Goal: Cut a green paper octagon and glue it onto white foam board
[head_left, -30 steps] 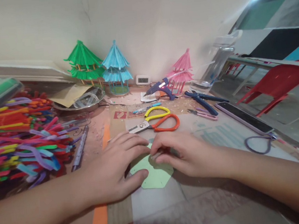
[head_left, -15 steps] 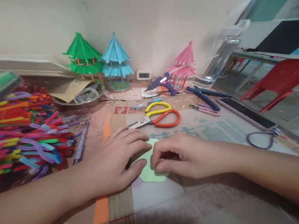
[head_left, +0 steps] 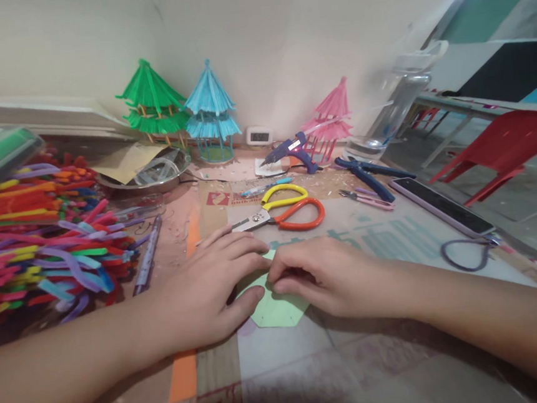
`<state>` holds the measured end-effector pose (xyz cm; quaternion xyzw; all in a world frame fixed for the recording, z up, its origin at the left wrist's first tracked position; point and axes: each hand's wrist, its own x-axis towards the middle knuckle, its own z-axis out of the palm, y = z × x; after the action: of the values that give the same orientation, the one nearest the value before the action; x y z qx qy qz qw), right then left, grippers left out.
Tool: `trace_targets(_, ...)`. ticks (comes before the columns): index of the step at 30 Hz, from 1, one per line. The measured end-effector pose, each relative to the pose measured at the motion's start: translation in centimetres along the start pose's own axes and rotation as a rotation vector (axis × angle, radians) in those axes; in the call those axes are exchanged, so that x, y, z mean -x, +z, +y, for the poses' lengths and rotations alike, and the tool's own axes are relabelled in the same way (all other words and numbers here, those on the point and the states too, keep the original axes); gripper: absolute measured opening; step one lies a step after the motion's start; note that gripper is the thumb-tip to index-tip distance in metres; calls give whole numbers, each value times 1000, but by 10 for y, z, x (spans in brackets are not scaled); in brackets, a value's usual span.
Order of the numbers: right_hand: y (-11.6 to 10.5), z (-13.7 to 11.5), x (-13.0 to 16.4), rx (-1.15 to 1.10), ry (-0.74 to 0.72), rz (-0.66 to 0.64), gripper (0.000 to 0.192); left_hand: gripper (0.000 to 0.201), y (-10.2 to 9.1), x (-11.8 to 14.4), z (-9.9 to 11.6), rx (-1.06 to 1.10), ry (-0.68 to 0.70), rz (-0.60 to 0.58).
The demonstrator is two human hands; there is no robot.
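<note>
Green paper piece (head_left: 278,307) lies flat on the cardboard-covered surface (head_left: 394,240), near its front edge, mostly hidden under both hands; its angled, cut corners show toward the front. Its long axis cannot be told. The left hand (head_left: 206,295) presses flat on its left part, fingers spread, thumb on the paper. The right hand (head_left: 326,275) has its grip closed, fingertips pinching the paper's back edge beside the left fingertips. Just behind lie orange-and-yellow scissors (head_left: 283,213), blades pointing left. Farther back are a blue glue gun (head_left: 289,149), blue pliers (head_left: 367,177) and three paper pagodas (head_left: 209,116). Pipe cleaners (head_left: 41,234) pile at the left edge, a phone (head_left: 442,205) toward the right.
</note>
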<state>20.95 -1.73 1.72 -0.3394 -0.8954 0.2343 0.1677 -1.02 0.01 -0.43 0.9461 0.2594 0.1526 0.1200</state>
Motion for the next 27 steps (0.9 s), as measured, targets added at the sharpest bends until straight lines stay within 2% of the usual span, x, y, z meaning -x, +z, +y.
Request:
trace_targets(2,0,0,-1,13,-8,21,7,20,0,0,0,-2,2,3)
trace_targets(7,-5,-3,-1,-74,44,-167,9,20,0,1,0,-10,5,-4)
trace_targets(12,-4,-3,-1,-39,18,-27,7,20,0,1,0,-12,-4,-10)
trace_targets(17,-5,-5,-1,-73,45,-154,8,19,0,2,0,-10,0,6)
trace_targets(23,0,-4,-5,-46,42,-6,7,20,-1,2,3,-9,-46,15)
trace_targets(27,-1,-7,-5,-102,61,-93,7,21,-3,3,5,-11,-40,25)
